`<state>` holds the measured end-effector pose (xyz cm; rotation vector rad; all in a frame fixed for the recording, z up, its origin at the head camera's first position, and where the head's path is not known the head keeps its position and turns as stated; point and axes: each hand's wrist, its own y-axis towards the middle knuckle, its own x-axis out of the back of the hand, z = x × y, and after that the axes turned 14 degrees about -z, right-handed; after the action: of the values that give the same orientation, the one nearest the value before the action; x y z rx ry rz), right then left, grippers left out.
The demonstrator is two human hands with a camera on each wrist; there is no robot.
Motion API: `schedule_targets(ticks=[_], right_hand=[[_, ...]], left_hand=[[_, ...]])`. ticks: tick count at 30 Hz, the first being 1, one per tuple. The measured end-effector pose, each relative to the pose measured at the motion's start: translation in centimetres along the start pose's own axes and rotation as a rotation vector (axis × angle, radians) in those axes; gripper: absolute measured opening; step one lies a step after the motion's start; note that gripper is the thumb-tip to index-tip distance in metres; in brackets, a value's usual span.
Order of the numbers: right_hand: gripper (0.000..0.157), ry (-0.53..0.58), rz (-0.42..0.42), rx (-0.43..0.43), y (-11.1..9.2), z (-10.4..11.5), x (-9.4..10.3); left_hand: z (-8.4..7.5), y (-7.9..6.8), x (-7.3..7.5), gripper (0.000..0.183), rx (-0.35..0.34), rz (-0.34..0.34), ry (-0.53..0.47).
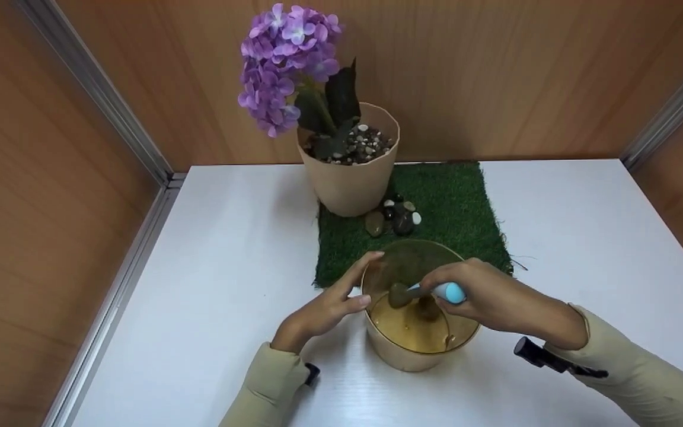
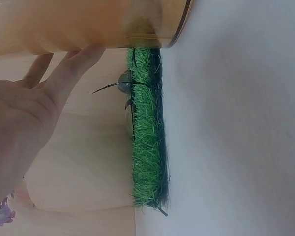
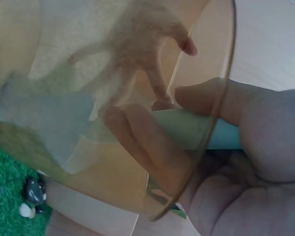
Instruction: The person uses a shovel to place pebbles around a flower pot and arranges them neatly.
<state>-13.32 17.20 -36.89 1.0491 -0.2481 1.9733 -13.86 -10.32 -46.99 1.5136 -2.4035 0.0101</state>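
A round, see-through amber container (image 1: 404, 360) stands on the white table. My right hand (image 1: 484, 293) grips the light-blue handle of a small trowel (image 1: 451, 293) inside its rim. Seen through the amber wall in the right wrist view, the trowel's broad grey-blue blade (image 3: 54, 128) points down into the container. Its tip is hard to make out. My left hand (image 1: 329, 308) rests against the container's left side with fingers spread and fairly straight. The left wrist view shows its fingertips touching the amber wall (image 2: 88, 29). A few small specks or drops lie on the container's floor.
Behind the container lies a green grass mat (image 1: 448, 196). On it are a beige pot (image 1: 347, 184) with purple flowers (image 1: 288, 53) and a small pile of pebbles (image 1: 402, 220). Wooden panels (image 1: 495, 83) enclose the white table (image 1: 229, 249) at the back and sides.
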Motion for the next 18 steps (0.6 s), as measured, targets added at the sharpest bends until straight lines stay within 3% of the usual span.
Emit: schedule_targets(ticks=[6, 10, 18], right_hand=[[0.022, -0.036, 0.072, 0.057, 0.4, 0.0, -0.6], [0.018, -0.035, 0.076, 0.069, 0.5, -0.1, -0.8], [0.017, 0.011, 0.077, 0.021, 0.6, -0.4, -0.4]], left_hand=[[-0.6, -0.1, 0.0, 0.07, 0.005, 0.009, -0.019], [-1.2, -0.3, 0.0, 0.07, 0.008, 0.009, -0.023], [-3.2, -0.7, 0.3, 0.069, -0.014, 0.018, -0.046]])
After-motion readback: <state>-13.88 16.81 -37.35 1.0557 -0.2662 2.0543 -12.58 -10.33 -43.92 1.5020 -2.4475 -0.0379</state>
